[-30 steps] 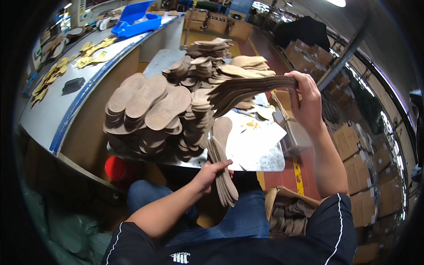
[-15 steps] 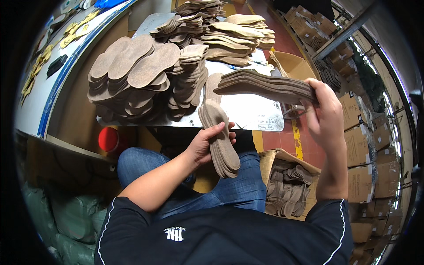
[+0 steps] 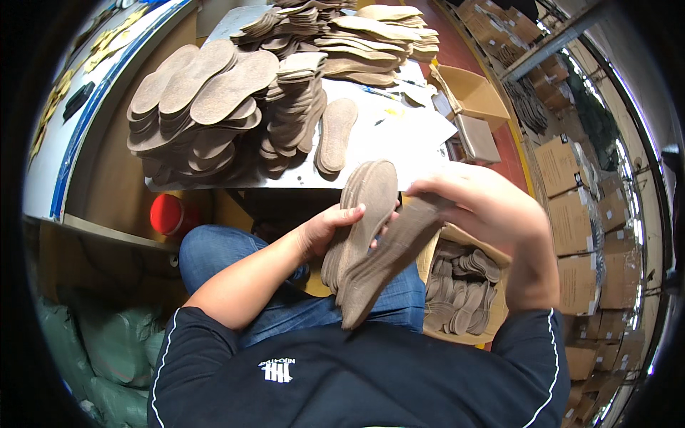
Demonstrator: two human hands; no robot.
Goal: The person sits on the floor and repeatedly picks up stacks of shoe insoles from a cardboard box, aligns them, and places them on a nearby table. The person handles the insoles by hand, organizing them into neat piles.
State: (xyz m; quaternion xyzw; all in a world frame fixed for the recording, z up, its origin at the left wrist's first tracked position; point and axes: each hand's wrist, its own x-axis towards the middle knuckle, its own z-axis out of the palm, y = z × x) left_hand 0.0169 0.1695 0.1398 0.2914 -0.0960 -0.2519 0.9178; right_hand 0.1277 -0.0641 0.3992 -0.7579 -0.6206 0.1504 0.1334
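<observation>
My left hand (image 3: 339, 227) is closed around a small stack of brown insoles (image 3: 367, 203), thumb on the top face, above my lap. Gripped in my right hand (image 3: 474, 203) is a second stack of insoles (image 3: 396, 250), smeared by motion and slanting down toward my lap; its lower end lies close against the left stack, and whether they touch I cannot tell. A short pile of insoles (image 3: 337, 135) lies on the white table (image 3: 399, 150) just beyond my hands. Larger heaps of brown insoles (image 3: 207, 93) stand at the table's left.
Paler insoles (image 3: 371, 43) are piled at the table's back. An open carton of insoles (image 3: 464, 292) stands on the floor at my right. Another open carton (image 3: 474, 93) sits beyond the table's right edge. A red round lid (image 3: 166, 214) is under the left bench. Stacked cartons (image 3: 571, 221) line the far right.
My right hand has swung its stack from over the table down and leftward, beside the left stack. My left hand has tilted its stack the other way. The view has shifted slightly.
</observation>
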